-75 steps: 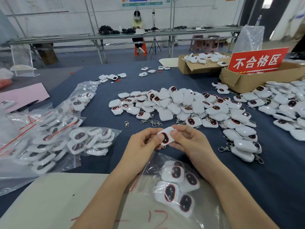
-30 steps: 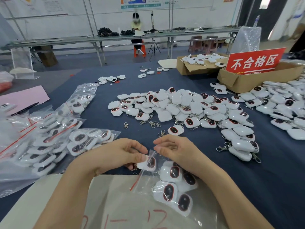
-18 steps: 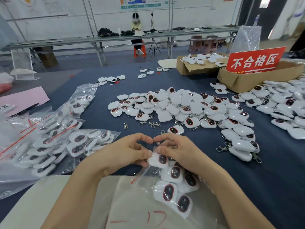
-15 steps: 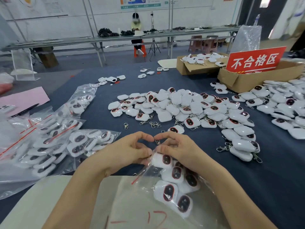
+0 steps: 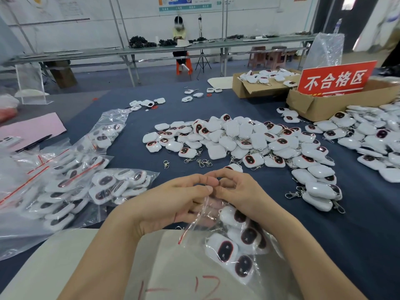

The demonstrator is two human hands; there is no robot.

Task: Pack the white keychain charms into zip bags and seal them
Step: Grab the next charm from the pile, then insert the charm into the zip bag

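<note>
Head view: both hands at the mouth of the zip bag

Seen from above, my left hand (image 5: 173, 204) and right hand (image 5: 242, 195) meet fingertip to fingertip over the top edge of the zip bag (image 5: 218, 232). Both are curled and pinching the clear plastic there. Some of my left fingers show through the film from underneath.

The bag lies close to me, partly on a pale sheet (image 5: 65, 267) marked in red pen, partly on the dark blue surface (image 5: 357, 234). Its long axis runs diagonally. The mouth, with its red strip, points away from me toward my hands. The closed end points back toward my right forearm. Several white charms (image 5: 225, 250) sit inside, dark oval faces up.

Beyond my hands is a loose pile of charms (image 5: 238, 137), some face up and some face down. Filled bags (image 5: 75, 187) are heaped to my left. A cardboard box (image 5: 337, 102) with a red sign (image 5: 335, 80) stands at the far right.
</note>
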